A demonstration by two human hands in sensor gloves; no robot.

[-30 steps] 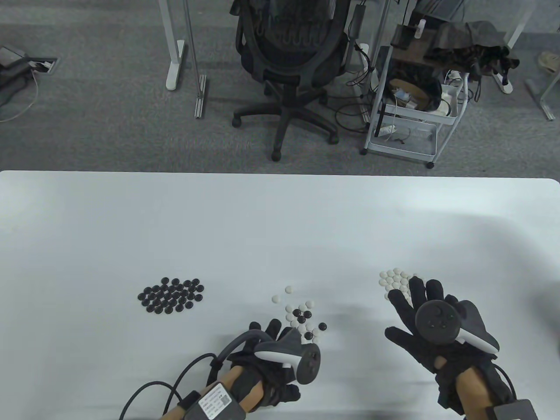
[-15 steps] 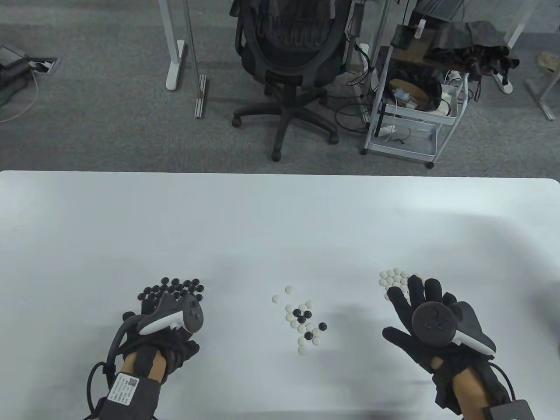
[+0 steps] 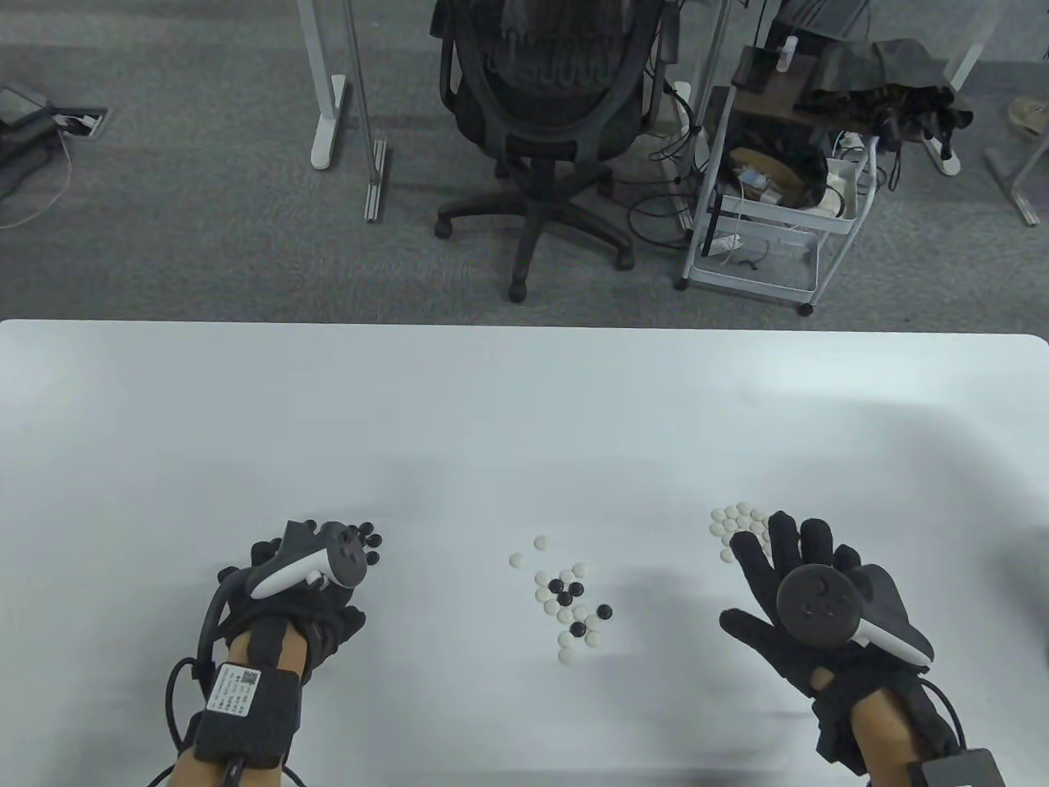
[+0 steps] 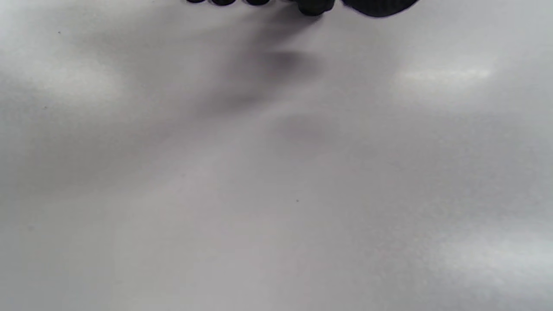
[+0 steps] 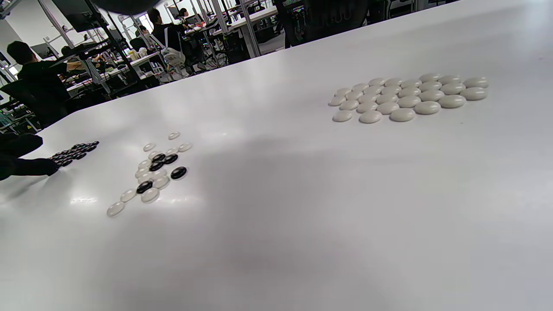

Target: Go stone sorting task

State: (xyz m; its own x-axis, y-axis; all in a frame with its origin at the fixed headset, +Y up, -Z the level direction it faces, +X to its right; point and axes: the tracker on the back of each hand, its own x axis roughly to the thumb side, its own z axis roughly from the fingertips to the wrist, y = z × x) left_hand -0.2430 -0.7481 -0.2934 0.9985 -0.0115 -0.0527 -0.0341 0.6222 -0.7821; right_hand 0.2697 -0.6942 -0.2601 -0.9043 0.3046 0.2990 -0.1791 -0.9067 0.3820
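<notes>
Neither hand visibly holds a stone. Nearest the viewer, the right hand (image 3: 807,598) hovers with fingers spread flat and straight, partly covering the white stone group (image 3: 737,521). The left hand (image 3: 287,602) sits over the black stone group (image 3: 373,548), hiding most of it; its fingers are hidden, so I cannot tell its grip. Between the hands, a mixed cluster (image 3: 565,598) of white and black stones lies on the white table (image 3: 524,410). Beyond the table stand an office chair (image 3: 545,106) and a wire cart (image 3: 774,205).
</notes>
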